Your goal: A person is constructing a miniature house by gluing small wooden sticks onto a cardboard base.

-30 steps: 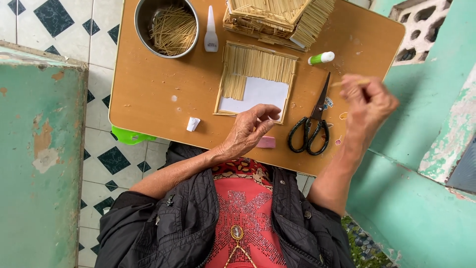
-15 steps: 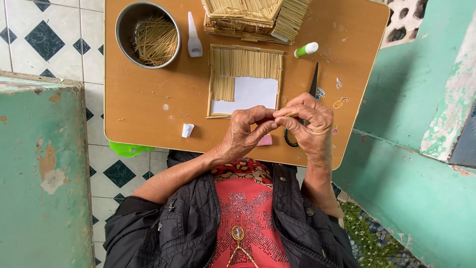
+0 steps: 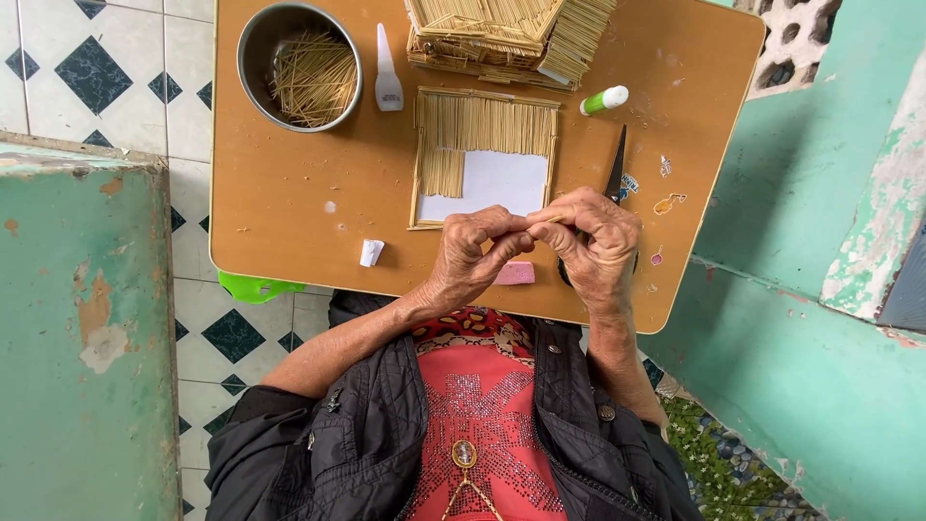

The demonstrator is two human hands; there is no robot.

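Note:
My left hand (image 3: 473, 253) and my right hand (image 3: 598, 241) meet over the near edge of the brown table (image 3: 289, 212). Their fingertips pinch one thin straw-coloured stick (image 3: 545, 218) between them. Just beyond the hands lies a white card panel (image 3: 492, 181) partly covered with rows of glued sticks. Black scissors (image 3: 615, 169) lie under my right hand, with only the blade showing. A pink eraser (image 3: 514, 273) sits below my left fingers.
A metal bowl (image 3: 253, 39) of loose sticks stands far left, a white glue tube (image 3: 388, 72) beside it. A stick-built model (image 3: 506, 39) and a green-capped glue stick (image 3: 605, 99) lie at the back. A small white scrap (image 3: 371, 253) lies near left. Green walls flank the table.
My right hand has come in from the right, over the scissors, to join the left hand. Both now pinch the stick together.

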